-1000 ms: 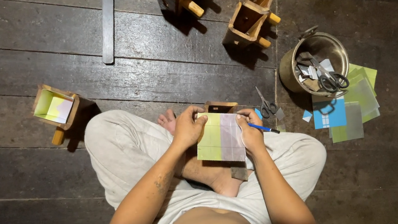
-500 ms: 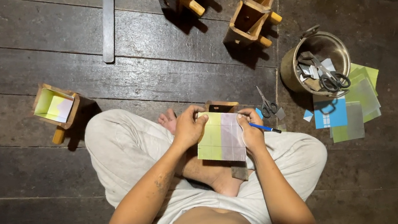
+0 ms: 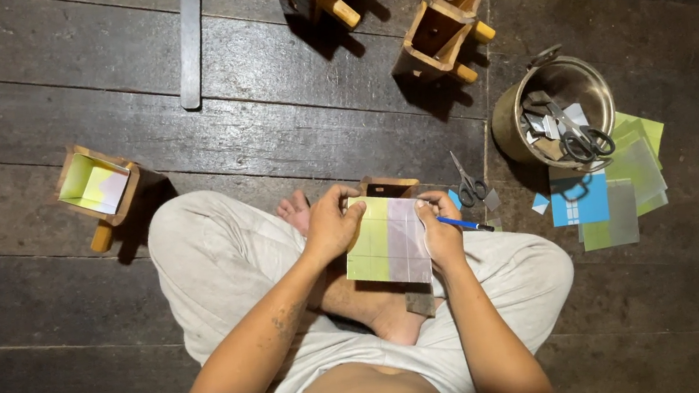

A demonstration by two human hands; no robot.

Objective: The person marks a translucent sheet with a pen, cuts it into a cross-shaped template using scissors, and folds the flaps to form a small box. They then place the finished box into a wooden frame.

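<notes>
I sit cross-legged on a dark plank floor. My left hand (image 3: 331, 223) grips the left edge of a light green card (image 3: 373, 244) with thin ruled lines, held over my lap. A translucent grey sheet (image 3: 408, 241) lies over its right half. My right hand (image 3: 440, 228) pinches the right edge of the card and sheet and also holds a blue pen (image 3: 465, 224) pointing right. A small wooden box (image 3: 388, 186) peeks out just behind the card's top edge.
Small scissors (image 3: 470, 183) lie on the floor to the right. A metal pot (image 3: 554, 113) holds larger scissors and scraps, beside stacked green, grey and blue sheets (image 3: 615, 190). Wooden moulds (image 3: 443, 20) stand at the back, another (image 3: 97, 188) at left, a flat metal bar (image 3: 190, 43) behind.
</notes>
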